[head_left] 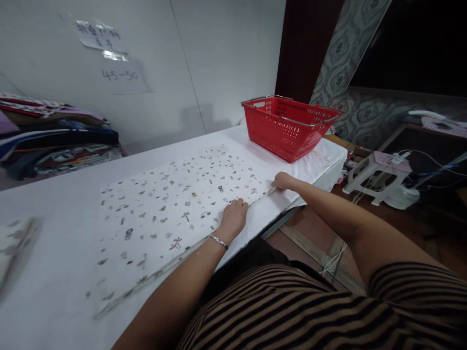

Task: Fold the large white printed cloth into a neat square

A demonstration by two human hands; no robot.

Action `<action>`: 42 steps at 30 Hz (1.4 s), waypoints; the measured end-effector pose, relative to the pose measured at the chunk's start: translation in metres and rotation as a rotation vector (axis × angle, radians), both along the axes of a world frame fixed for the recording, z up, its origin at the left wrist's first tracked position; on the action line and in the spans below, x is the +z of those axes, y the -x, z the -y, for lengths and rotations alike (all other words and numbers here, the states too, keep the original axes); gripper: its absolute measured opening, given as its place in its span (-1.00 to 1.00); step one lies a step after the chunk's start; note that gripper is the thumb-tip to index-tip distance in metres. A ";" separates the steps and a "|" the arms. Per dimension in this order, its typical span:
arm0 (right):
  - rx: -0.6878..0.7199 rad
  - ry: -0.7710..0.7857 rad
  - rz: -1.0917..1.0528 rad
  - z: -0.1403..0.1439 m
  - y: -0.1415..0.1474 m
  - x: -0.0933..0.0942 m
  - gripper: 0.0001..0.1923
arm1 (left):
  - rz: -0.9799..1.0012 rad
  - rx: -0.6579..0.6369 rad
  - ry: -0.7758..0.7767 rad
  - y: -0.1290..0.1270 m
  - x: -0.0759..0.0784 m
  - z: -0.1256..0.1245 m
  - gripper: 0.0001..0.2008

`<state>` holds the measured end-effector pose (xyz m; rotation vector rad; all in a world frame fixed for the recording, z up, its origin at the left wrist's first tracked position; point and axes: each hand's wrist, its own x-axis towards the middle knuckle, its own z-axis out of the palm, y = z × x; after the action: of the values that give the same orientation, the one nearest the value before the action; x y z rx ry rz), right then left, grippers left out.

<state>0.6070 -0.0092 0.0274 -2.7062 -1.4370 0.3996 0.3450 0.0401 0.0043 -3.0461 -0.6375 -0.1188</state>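
A white cloth [164, 209] printed with small grey and brown plant-like shapes lies spread flat on the white-covered table. Along the side nearest my body, its edge forms a thin folded strip. My left hand [234, 217], with a silver bracelet at the wrist, has its fingers curled down on this strip. Farther right, my right hand [281, 181] pinches the cloth's near right corner. The fingertips of both hands are partly hidden.
A red plastic basket [288, 129] with metal handles stands at the table's far right. Folded clothes [54, 131] are piled at the left, and another printed cloth [14, 243] lies at the left edge. A white stool [379, 175] and cables are on the floor.
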 end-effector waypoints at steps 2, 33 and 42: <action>-0.022 0.005 -0.054 0.004 0.000 0.001 -0.83 | 0.002 -0.009 -0.010 -0.001 -0.002 -0.002 -0.74; 0.657 -0.162 0.070 0.035 0.047 -0.047 -0.32 | 0.074 0.142 -0.005 0.044 -0.004 0.009 -0.78; 0.890 -0.279 0.076 0.027 0.107 -0.041 -0.32 | 0.092 0.176 0.000 0.061 -0.008 0.015 -0.81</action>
<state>0.5003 -0.0364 -0.0131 -1.7567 -2.4357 0.0954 0.2837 0.0251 -0.0032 -2.9809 -0.9079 -0.2547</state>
